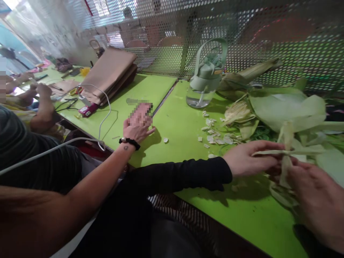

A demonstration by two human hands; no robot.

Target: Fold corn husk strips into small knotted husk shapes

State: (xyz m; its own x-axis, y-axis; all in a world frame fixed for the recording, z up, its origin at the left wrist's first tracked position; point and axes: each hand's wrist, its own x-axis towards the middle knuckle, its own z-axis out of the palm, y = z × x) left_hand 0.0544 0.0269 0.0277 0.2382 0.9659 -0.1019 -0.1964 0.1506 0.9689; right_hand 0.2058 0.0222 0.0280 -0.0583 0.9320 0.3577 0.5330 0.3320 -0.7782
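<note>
Perforated screening (172, 46) backs a green surface (242, 218), and husk strips (286, 152) cross above its right side, held between both hands. The left hand (249, 159) pinches them, fingers nearly together; the right hand (317, 190) curls closed on them, its fingertips blurred. Crossing or folding seems the step in hand; the next move calls for a firm pinch where they meet. Counted: two working hands, one bottle (205, 79), one co-worker's bare hand (138, 132) nearby; strips and loose scraps (219, 141) defy a sure count.

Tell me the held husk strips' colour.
The husk strips are pale cream tinged with green, best seen in the head view.
</note>
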